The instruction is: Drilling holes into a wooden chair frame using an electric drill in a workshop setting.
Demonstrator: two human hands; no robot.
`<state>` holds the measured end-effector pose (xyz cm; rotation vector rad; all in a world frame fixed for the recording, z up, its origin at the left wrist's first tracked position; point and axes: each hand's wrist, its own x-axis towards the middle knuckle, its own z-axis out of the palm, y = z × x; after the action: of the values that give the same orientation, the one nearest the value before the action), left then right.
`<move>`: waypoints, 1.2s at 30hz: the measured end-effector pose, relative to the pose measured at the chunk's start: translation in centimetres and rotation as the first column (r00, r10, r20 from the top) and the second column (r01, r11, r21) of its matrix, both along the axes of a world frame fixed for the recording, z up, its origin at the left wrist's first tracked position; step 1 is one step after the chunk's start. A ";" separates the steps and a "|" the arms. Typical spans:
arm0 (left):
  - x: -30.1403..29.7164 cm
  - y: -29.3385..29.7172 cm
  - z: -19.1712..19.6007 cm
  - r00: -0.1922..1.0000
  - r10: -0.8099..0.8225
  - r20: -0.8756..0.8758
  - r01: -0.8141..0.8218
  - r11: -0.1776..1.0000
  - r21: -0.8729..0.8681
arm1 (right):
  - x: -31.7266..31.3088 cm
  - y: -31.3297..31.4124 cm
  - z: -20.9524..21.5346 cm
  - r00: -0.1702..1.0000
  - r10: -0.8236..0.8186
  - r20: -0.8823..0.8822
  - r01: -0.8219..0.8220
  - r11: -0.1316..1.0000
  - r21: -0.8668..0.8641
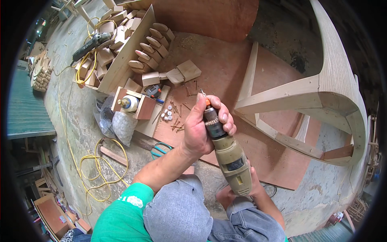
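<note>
A khaki power drill (231, 161) is held in front of me over my knees, its chuck end pointing up and away. My left hand (197, 125) is closed around the chuck, with thumb and fingertips near an orange piece (208, 102) and a thin bit (202, 92). Lower down, my right hand (254, 183) grips the drill's handle, mostly hidden behind its body. Beyond my left hand, several screws (176, 126) and small white caps (166, 114) lie on a reddish plywood sheet (225, 68).
A curved wooden chair frame (282, 97) stands at right. A crate (129, 48) of wood blocks carries an angle grinder (92, 45). Near it are a glue bottle (130, 103), tape measure (153, 90) and teal-handled saw (160, 150). Yellow cord (82, 161) loops around a hammer (113, 155).
</note>
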<state>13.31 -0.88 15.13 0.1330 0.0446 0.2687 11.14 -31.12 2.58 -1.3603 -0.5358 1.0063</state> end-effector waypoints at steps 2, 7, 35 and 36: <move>-0.5 0.6 0.5 0.999 0.012 -0.046 -0.011 1.000 0.023 | 1.2 2.3 1.1 0.987 -0.055 -0.150 0.062 0.997 0.037; 0.4 0.5 -0.1 0.994 0.015 -0.106 -0.018 0.999 -0.029 | 1.3 2.2 1.9 0.902 -0.170 -0.397 0.113 0.980 -0.163; -1.0 0.9 -1.6 0.998 0.045 -0.050 -0.038 0.991 0.129 | 2.5 5.4 5.3 0.409 -0.129 0.904 0.039 0.992 0.123; -0.9 0.8 -1.7 0.997 0.045 -0.055 -0.038 0.991 0.127 | 2.6 5.3 5.6 0.405 -0.126 0.906 0.040 0.992 0.120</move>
<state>12.38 -0.08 13.48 0.2651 0.0877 0.3090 13.73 -25.78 8.17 -1.7911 -1.3046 0.0113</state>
